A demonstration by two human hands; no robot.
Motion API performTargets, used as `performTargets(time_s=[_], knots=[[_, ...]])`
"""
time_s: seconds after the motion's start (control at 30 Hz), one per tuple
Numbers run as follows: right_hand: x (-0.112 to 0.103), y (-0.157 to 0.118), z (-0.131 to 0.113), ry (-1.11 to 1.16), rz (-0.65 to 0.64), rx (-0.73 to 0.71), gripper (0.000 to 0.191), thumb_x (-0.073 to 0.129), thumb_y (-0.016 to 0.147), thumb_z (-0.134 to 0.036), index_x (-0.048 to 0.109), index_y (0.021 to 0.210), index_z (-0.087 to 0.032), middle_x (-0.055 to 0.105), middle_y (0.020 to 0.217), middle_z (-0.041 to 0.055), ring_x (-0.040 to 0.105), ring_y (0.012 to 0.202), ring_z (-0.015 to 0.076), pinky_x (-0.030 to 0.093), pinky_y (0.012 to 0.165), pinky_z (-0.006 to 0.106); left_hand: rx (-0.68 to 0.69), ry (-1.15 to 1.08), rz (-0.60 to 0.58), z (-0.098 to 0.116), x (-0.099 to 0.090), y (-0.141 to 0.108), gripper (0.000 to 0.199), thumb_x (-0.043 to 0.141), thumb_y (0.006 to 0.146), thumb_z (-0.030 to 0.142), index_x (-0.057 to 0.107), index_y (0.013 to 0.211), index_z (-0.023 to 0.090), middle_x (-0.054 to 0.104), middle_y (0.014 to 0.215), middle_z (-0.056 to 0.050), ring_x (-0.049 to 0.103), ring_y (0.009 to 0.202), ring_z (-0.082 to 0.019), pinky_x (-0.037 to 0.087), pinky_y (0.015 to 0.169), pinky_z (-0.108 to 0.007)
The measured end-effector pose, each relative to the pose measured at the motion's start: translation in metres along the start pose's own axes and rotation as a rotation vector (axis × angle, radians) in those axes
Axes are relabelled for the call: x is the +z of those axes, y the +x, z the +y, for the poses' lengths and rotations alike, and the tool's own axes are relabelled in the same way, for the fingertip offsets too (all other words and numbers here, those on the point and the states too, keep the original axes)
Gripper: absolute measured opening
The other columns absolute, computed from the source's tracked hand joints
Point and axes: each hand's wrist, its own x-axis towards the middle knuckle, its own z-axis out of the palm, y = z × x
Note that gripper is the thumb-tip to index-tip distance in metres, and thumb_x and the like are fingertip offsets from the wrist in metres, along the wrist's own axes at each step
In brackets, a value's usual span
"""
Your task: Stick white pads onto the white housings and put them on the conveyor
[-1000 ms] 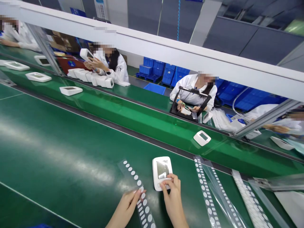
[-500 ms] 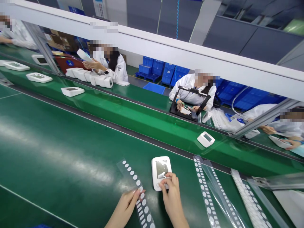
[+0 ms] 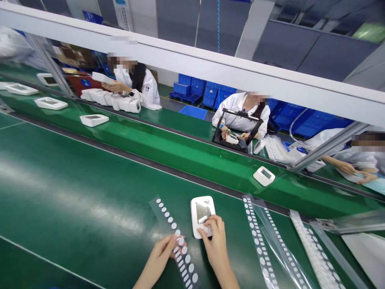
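A clear strip with white round and oblong stickers [image 3: 170, 219] is pinched between the thumb and fingers of my left hand [image 3: 161, 255]. To its right, a white device with a grey screen [image 3: 195, 222] lies face up on the green table. My right hand [image 3: 218, 249] is over the device's lower right part, its thumb and fingers bent together at the face below the screen. Whatever is between those fingertips is too small to name.
More sticker strips [image 3: 255, 237] lie to the right. Beyond the table edge, a green conveyor [image 3: 168, 154] carries several white devices [image 3: 264, 176]. People in white coats sit across it, behind a metal frame [image 3: 192, 60].
The view has shifted slightly. Devices on the conveyor have moved a little to the right. My right thumb and fingers have shifted slightly at the device's face; my left hand still holds the strip.
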Motion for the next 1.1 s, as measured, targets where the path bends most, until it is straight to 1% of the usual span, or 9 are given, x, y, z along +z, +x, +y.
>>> performTargets(time_s=[0.17,0.3,0.4,0.5,0.6,0.7,0.8,0.93,1.1], knots=[[0.001,-0.009,-0.004,0.043,0.001,-0.070,0.010,0.055,0.091,-0.028,0.061,0.088,-0.021,0.055,0.108,0.0071,0.054,0.103,0.0226,0.045,0.088,0.035,-0.068,-0.252,0.055,-0.005,0.005,0.001,0.059,0.070,0.071,0.062,0.073,0.107,0.016,0.071,0.078,-0.006,0.065,0.077,-0.022,0.055,0.073,-0.031],[0.012,-0.026,-0.019,0.159,-0.134,-0.210,0.012,0.053,0.092,-0.021,0.064,0.087,-0.021,0.054,0.113,0.0073,0.056,0.106,0.0196,0.046,0.091,0.030,-0.088,-0.281,0.056,0.001,0.008,-0.003,0.054,0.072,0.070,0.059,0.074,0.104,0.017,0.071,0.099,-0.009,0.063,0.095,-0.026,0.056,0.083,-0.036],[0.022,-0.033,-0.027,0.206,-0.191,-0.290,0.014,0.054,0.090,-0.014,0.066,0.089,-0.021,0.055,0.112,0.0075,0.059,0.099,0.0178,0.049,0.087,0.028,-0.053,-0.280,0.009,0.008,0.010,-0.005,0.047,0.070,0.075,0.056,0.074,0.103,0.018,0.071,0.101,-0.008,0.064,0.097,-0.027,0.054,0.088,-0.039],[0.028,-0.033,-0.029,0.234,-0.153,-0.284,0.017,0.052,0.090,-0.012,0.066,0.087,-0.020,0.056,0.110,0.0083,0.061,0.093,0.0171,0.051,0.083,0.028,-0.025,-0.269,0.017,0.009,0.011,-0.006,0.043,0.071,0.076,0.053,0.075,0.100,0.017,0.072,0.097,-0.008,0.066,0.091,-0.026,0.056,0.085,-0.039],[0.029,-0.031,-0.029,0.268,-0.105,-0.267,0.018,0.050,0.090,-0.013,0.066,0.084,-0.020,0.056,0.107,0.0092,0.061,0.088,0.0169,0.052,0.078,0.028,-0.014,-0.261,0.045,0.006,0.011,-0.004,0.043,0.075,0.072,0.051,0.076,0.097,0.016,0.072,0.094,-0.009,0.066,0.087,-0.026,0.057,0.079,-0.037],[0.030,-0.031,-0.030,0.297,-0.106,-0.254,0.019,0.049,0.091,-0.013,0.065,0.081,-0.019,0.057,0.105,0.0088,0.061,0.085,0.0160,0.052,0.075,0.026,0.022,-0.281,0.083,0.003,0.013,-0.002,0.048,0.079,0.069,0.049,0.073,0.107,0.020,0.069,0.082,-0.004,0.064,0.078,-0.020,0.056,0.076,-0.032],[0.031,-0.032,-0.031,0.299,-0.130,-0.245,0.019,0.048,0.091,-0.012,0.064,0.083,-0.019,0.056,0.104,0.0077,0.061,0.087,0.0155,0.051,0.076,0.025,0.076,-0.284,0.101,0.001,0.014,-0.001,0.055,0.079,0.071,0.044,0.066,0.120,0.024,0.060,0.067,0.003,0.058,0.067,-0.014,0.053,0.072,-0.027],[0.031,-0.033,-0.032,0.279,-0.132,-0.226,0.017,0.047,0.090,-0.010,0.060,0.083,-0.019,0.056,0.102,0.0068,0.060,0.093,0.0163,0.050,0.080,0.025,0.083,-0.247,0.090,0.000,0.014,-0.003,0.055,0.077,0.073,0.044,0.064,0.122,0.022,0.058,0.067,0.003,0.057,0.067,-0.014,0.051,0.072,-0.026],[0.029,-0.039,-0.034,0.195,-0.060,-0.375,0.018,0.048,0.088,-0.008,0.060,0.086,-0.022,0.058,0.099,0.0062,0.057,0.095,0.0188,0.050,0.083,0.031,0.076,-0.185,0.128,0.001,0.012,-0.004,0.054,0.075,0.073,0.049,0.066,0.118,0.020,0.062,0.064,0.002,0.059,0.066,-0.016,0.050,0.068,-0.025]])
